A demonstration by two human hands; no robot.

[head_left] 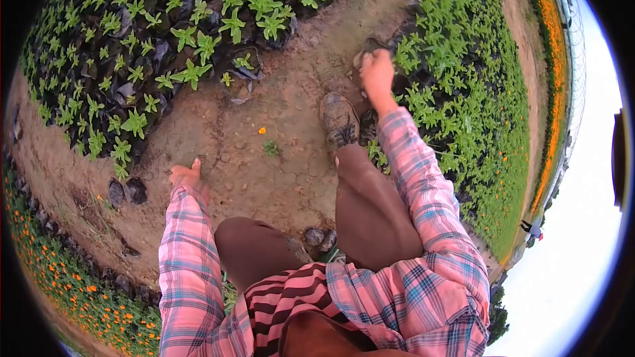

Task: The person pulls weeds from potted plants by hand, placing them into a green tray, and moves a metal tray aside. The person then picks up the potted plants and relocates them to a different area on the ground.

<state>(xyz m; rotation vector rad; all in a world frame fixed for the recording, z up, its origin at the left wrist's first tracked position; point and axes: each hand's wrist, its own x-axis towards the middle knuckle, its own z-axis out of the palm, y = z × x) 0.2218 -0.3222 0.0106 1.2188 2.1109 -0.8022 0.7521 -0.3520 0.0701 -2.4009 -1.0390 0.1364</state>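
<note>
My right hand (377, 74) reaches to the edge of the right-hand plant bed. Its fingers are curled at the rim of a dark plastic seedling bag (374, 45), partly hidden by the hand. Over bare soil hangs my left hand (188, 173), its thumb apart from the fingers and nothing in it. Two small dark seedling bags (126, 190) lie on the ground just below and left of that hand. Green seedlings (456, 53) crowd the bed by my right hand, and more seedlings (192, 33) in black bags fill the bed at upper left.
A muddy path (278, 125) runs between the beds, wet toward the top. My brown boot (340, 119) stands near the right bed. Two dark bags (320, 238) sit between my knees. Orange flowers (86, 291) line the lower left; a wire fence (577, 46) and a distant person (531, 229) are at right.
</note>
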